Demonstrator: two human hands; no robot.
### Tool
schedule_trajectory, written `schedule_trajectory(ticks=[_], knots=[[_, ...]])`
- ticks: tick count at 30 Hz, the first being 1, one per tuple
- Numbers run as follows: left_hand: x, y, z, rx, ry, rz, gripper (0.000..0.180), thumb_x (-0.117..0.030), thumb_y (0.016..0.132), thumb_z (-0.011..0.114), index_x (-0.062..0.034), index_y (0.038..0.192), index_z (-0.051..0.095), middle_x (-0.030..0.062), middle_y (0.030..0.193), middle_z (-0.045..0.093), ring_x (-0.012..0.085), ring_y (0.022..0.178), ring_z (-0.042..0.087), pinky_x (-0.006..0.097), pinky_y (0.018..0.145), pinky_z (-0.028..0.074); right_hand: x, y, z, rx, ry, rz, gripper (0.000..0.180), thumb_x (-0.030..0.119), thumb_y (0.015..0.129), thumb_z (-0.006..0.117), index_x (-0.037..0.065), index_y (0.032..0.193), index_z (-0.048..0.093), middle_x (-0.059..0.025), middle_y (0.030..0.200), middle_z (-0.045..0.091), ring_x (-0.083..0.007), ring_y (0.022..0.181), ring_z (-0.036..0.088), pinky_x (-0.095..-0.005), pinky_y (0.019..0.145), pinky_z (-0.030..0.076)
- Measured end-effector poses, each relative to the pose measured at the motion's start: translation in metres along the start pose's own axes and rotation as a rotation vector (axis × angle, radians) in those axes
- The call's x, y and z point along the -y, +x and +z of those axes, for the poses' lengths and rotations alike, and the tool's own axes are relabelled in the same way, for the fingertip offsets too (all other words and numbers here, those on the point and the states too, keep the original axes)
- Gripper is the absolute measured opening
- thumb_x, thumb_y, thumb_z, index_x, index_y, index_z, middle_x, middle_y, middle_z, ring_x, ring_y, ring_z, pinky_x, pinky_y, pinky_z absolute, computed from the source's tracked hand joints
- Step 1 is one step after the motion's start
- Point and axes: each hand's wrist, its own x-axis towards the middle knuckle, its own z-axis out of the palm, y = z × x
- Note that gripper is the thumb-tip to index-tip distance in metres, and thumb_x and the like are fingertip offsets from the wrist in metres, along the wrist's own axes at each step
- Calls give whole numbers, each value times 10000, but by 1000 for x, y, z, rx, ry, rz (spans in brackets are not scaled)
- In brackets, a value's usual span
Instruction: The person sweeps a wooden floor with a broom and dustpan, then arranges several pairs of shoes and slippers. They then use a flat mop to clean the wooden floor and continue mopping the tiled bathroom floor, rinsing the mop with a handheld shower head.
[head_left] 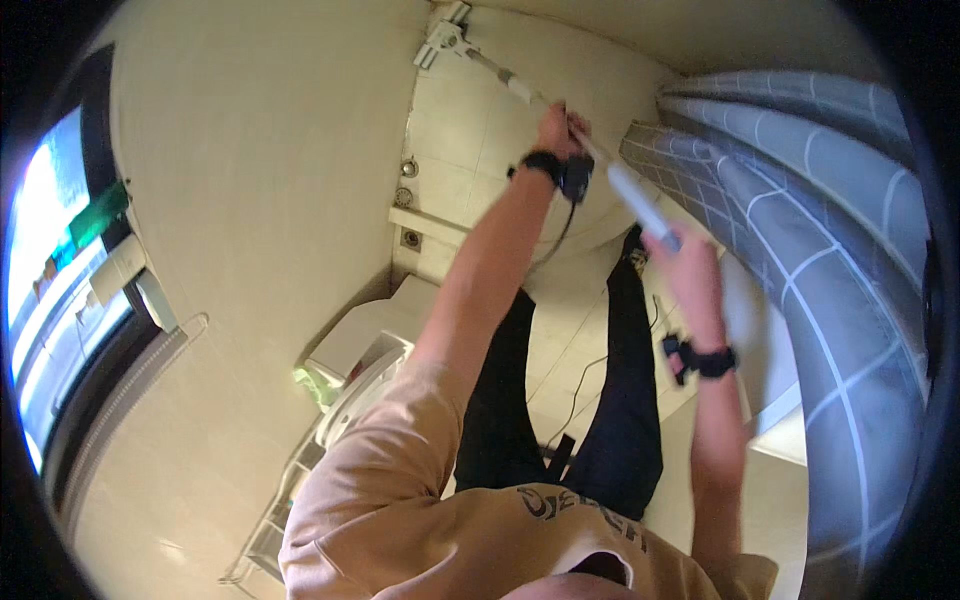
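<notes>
Both hands grip one long-handled mop [632, 192], its pole running slantwise from my right hand toward the far wall. My left hand [563, 132] is closed around the thin grey part of the pole, about midway. Nearer to me, my right hand [688, 275] wraps the thick pale-grey end of the handle. The white mop head [441, 40] rests at the far left, where the tiled floor [445, 110] meets the wall. What lies under the head is hidden. A black strap band circles each wrist.
A grey shower curtain with white grid lines [800, 230] hangs along the right. At left are a white toilet [365, 335], a low ledge [428, 222], floor drains [410, 239] and a wire rack [275, 520]. A window [60, 200] glows at far left. A cable hangs near my legs.
</notes>
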Motion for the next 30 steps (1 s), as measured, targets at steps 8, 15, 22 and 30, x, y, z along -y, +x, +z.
schedule_trajectory(ticks=[8,15,22,30], knots=[[98,-172,-161,233,190,-231,265,-250,1086,445,-62,913,515,113,761,604,269,713,632,421,716,566,-49,-214,109,101,0,120,367,374,969,641,53,1081,502,-285,751,654,-495,711,655,-555,562,497],[169,-260,-217,104,-29,-216,90,-114,1018,524,-99,1101,493,62,865,571,205,734,616,371,633,566,-36,-296,125,267,-176,173,338,304,959,645,17,1066,502,-302,804,665,-495,810,672,-547,649,524],[-7,-199,-223,114,155,122,357,-221,951,630,3,1196,499,118,925,635,203,737,639,366,636,553,78,-180,207,322,51,114,300,259,989,618,-6,1014,480,-150,660,608,-222,434,589,-370,392,452],[-48,-352,-323,59,708,126,622,-271,912,710,31,1404,478,175,1142,667,196,988,640,367,796,538,142,-186,314,579,255,208,255,179,991,581,14,1095,416,-96,701,575,-208,528,659,-324,389,470]])
